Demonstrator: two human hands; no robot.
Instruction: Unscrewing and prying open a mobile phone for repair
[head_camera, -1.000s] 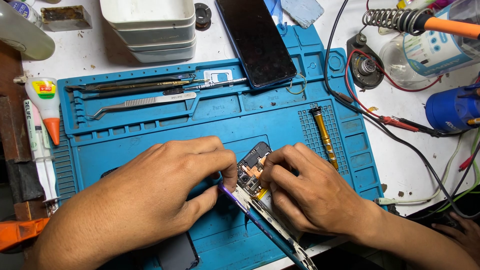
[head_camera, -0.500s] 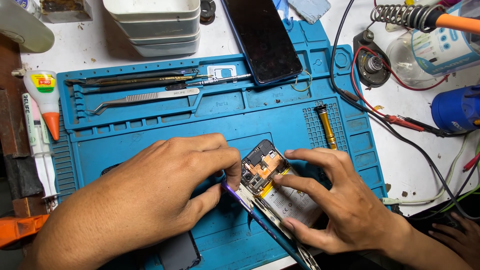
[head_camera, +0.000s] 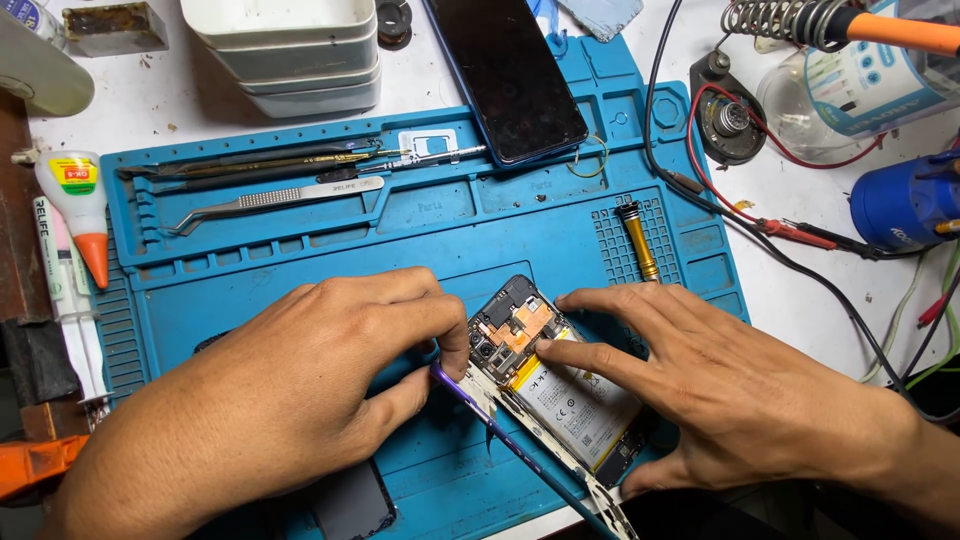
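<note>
Fingers of the left hand (head_camera: 290, 400) are curling and pinching the top corner of the opened smartphone (head_camera: 555, 385), thumb and index tip pressing beside the camera cluster, apparently to pin the body against sliding. Fingers of the right hand (head_camera: 740, 400) are lying flat and spread across the phone's lower half; the index tip is touching the orange-brown cover plate (head_camera: 522, 325), grasping nothing, seemingly steadying from the other side.

1. Opened smartphone: back removed, white battery (head_camera: 575, 400) exposed, lying diagonally at the near edge of the blue repair mat (head_camera: 420, 240), purple frame overhanging that edge.
2. Curved tweezers (head_camera: 270, 200) and thin pry tools (head_camera: 250, 165): sitting in the mat's far tray slots, within reach.
3. Brass screwdriver handle (head_camera: 638, 240): resting on the ribbed patch near the right edge.
4. Dark display panel (head_camera: 510, 75): lying across the mat's far edge, set apart from the work.
5. Glue bottle (head_camera: 78, 205): lying off the left edge.
6. Soldering iron in coil stand (head_camera: 800, 22): at the bench's far right corner.
</note>
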